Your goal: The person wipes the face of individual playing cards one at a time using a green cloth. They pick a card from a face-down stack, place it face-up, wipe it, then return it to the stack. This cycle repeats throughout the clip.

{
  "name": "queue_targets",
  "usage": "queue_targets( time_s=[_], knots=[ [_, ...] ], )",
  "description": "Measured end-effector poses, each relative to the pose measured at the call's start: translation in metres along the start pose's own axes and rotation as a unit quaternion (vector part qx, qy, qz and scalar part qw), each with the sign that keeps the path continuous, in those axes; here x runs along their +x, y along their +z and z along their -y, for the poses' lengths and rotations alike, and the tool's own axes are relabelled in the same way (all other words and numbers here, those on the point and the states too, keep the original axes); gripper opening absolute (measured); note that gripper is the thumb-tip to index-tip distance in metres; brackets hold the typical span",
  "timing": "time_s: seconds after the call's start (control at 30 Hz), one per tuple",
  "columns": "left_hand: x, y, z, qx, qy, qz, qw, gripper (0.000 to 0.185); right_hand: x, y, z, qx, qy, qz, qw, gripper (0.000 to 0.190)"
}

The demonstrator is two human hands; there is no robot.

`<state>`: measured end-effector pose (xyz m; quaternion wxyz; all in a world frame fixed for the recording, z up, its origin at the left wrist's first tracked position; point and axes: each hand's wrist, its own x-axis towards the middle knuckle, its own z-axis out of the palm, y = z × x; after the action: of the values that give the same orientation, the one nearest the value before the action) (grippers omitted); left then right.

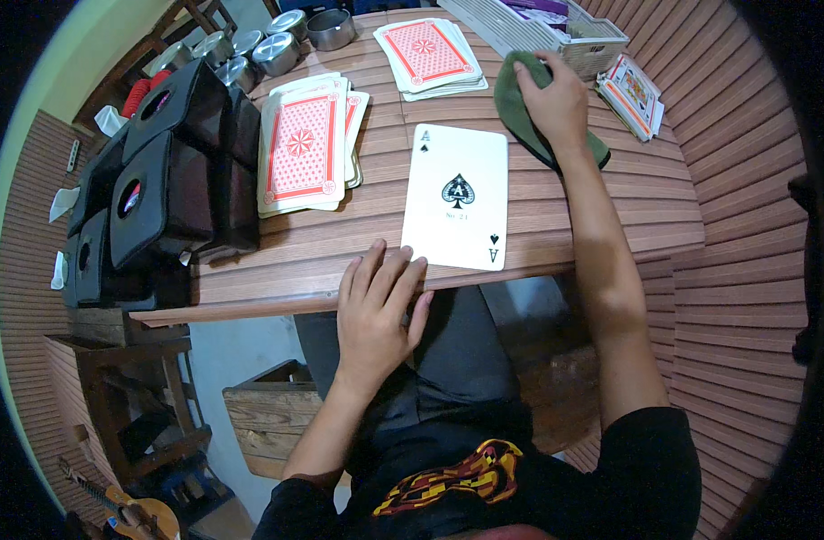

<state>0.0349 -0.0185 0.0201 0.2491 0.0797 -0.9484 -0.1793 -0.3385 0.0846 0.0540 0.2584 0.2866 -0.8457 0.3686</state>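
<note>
An oversized ace of spades playing card (456, 196) lies face up on the wood-plank table (304, 270) before me. My left hand (383, 304) rests at the table's front edge, fingers spread, its fingertips at the card's lower left corner. To the card's upper right, my right hand (554, 94) is closed on a folded green cloth (516, 88) that lies on the table. A stack of large red-backed cards (301, 145) sits left of the ace, and another red-backed stack (425, 54) lies farther back. At the right, a face-up stack of cards (631, 94) stands beside a basket.
Black tissue boxes (166, 175) are piled at the table's left. Several round metal tins (277, 54) and an open metal bowl (331, 29) stand at the back left. A light plastic basket (591, 54) holds purple packs at the back right. A ribbed wall (736, 202) borders the right side.
</note>
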Motion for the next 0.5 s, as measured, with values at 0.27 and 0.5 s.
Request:
queue_targets(
  time_s=[0.27,0.5],
  knots=[
    [0.009,0.001,0.015,0.019,-0.005,0.053,0.998,0.068,-0.033,0.010,0.045,0.045,-0.174,0.278,0.944,0.037],
    [0.011,0.010,0.019,0.032,-0.005,0.018,0.999,0.067,-0.082,-0.029,0.110,0.099,-0.216,0.409,0.881,0.028]
  ],
)
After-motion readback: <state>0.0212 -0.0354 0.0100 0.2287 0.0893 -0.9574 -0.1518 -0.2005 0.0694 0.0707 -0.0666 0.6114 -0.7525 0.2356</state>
